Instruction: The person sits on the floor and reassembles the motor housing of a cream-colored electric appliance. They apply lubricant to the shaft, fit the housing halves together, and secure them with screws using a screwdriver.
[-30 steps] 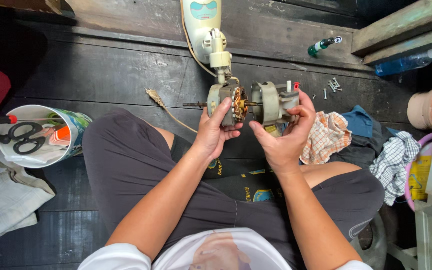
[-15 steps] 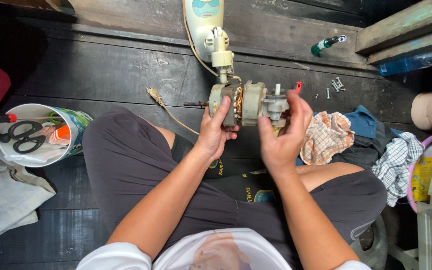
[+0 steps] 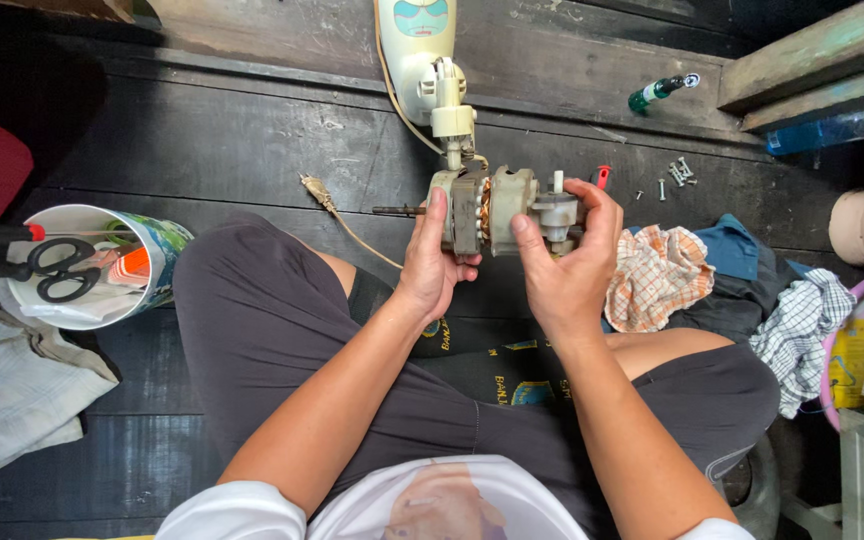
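My right hand [image 3: 564,262] has slid off the rear housing and now pinches the small gear unit at the motor's end, so that end is what I'm working on. My left hand [image 3: 432,262] stays wrapped round the fan motor [image 3: 492,210], held above my lap: cream casing, copper windings showing, shaft pointing left, neck running up to the fan base [image 3: 417,45].

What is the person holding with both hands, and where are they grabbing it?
A fan motor. The left hand grips its front end, beside the shaft; the right hand grips the back end, fingers over the pale gear housing.
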